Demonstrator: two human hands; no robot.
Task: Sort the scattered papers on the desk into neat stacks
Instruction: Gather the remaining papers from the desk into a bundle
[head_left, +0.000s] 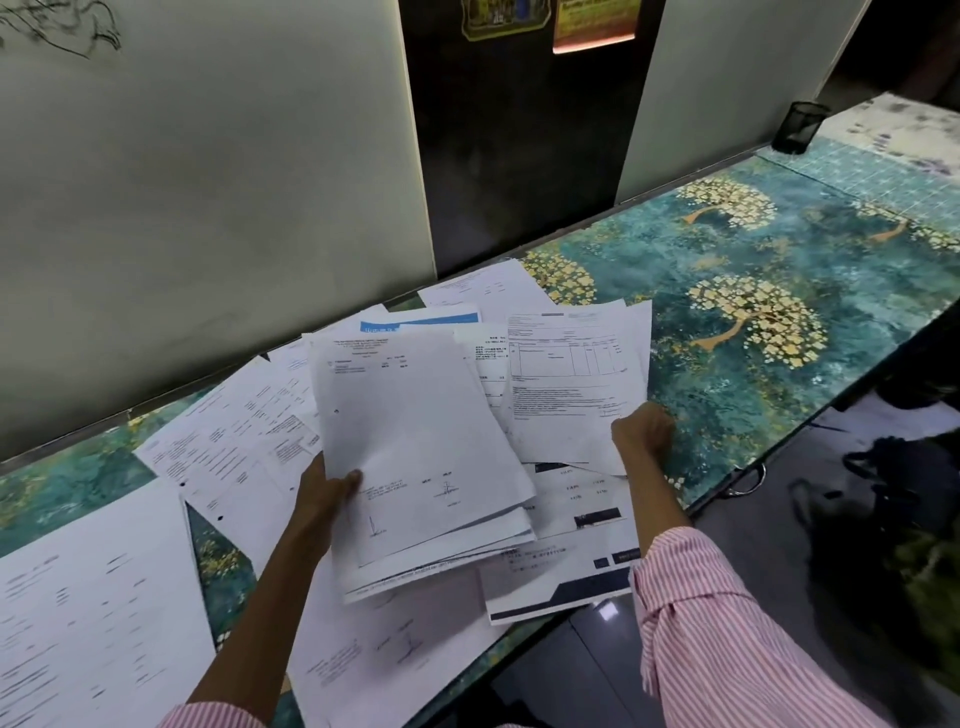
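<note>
Fingers (347, 480) of left hand (322, 496) clamp a paper sheaf (415, 441), right hand (641, 431) pinches a printed sheet (566, 374) (over the desk (753, 260)).

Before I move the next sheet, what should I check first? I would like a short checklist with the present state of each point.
1. Left hand grips the bundle: ok, thumb lies on top.
2. Bundle edges aligned: not ok, the lower sheets stick out fanned.
3. Right hand holds the table-printed sheet: ok, pinched at its lower corner.
4. Bare desk for a stack: ok, free to the right.
5. Dark-banded sheet safe on the desk: not ok, it seems to overhang the front edge.
6. Sheet matches the bundle: cannot tell, print too small.
</note>
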